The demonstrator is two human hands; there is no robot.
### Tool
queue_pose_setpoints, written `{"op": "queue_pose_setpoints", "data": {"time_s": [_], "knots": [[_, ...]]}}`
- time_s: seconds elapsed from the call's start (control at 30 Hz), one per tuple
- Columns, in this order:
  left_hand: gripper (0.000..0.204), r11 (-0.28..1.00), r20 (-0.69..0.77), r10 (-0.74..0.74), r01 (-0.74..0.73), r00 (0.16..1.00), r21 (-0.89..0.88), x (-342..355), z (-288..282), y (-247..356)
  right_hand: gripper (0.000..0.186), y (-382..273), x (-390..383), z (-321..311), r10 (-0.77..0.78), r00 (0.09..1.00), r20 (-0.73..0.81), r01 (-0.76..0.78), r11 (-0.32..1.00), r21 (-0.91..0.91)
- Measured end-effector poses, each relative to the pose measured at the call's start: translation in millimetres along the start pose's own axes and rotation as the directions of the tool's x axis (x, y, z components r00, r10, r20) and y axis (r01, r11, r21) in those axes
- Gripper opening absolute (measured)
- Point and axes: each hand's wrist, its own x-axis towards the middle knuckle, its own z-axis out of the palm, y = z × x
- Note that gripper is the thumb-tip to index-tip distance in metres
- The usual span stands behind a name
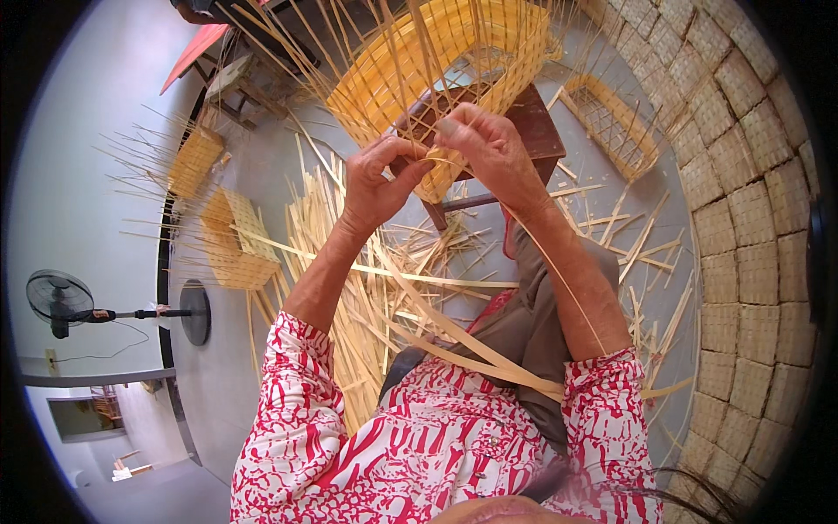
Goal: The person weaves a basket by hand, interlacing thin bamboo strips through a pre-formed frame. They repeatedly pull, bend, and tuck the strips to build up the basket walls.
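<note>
A large, partly woven bamboo basket (353, 100) leans tilted on a dark wooden stool (543, 138), its loose stakes sticking up and outward. At its near corner, my left hand (380, 182) pinches a thin bamboo strip between thumb and forefinger. Just beside it, my right hand (489, 147) is closed, with thumb and fingers pressed together at the same curved strip (449, 162). A long thin end of strip runs back along my right forearm. The exact spot between my right fingertips is hidden.
Bamboo strips (323, 236) lie heaped on the floor at left, and wide strips cross my lap. Partly woven baskets (240, 244) with spiky stakes stand at left; another basket (611, 127) lies at far right. Stacked woven pieces (742, 210) line the right. A fan (61, 297) stands left.
</note>
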Motion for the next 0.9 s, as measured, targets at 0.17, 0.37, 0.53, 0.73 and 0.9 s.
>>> {"op": "queue_pose_setpoints", "data": {"time_s": [0.17,0.37,0.53,0.73,0.9], "knots": [[0.014,1.000,-0.043,0.002,-0.003,0.999,-0.025,0,-1,-2,0.014,11,10,-1,-0.196,0.944,-0.264,0.137,0.965,-0.224],[0.014,1.000,-0.051,0.011,-0.012,0.999,-0.028,-2,-2,-5,0.017,4,10,-4,-0.099,0.978,-0.185,0.084,0.993,-0.088],[0.011,1.000,-0.121,0.009,-0.012,0.993,-0.028,-2,4,-6,0.021,30,13,-24,-0.100,0.889,-0.446,0.191,0.968,0.164],[0.012,1.000,-0.084,-0.031,0.031,0.996,-0.004,1,-6,-9,0.036,27,5,-23,-0.049,0.916,-0.397,0.176,0.941,0.289],[0.017,0.990,0.141,-0.139,0.141,0.980,-0.004,10,-27,-12,0.045,17,-3,-13,-0.102,0.939,-0.328,0.153,0.979,0.133]]}}
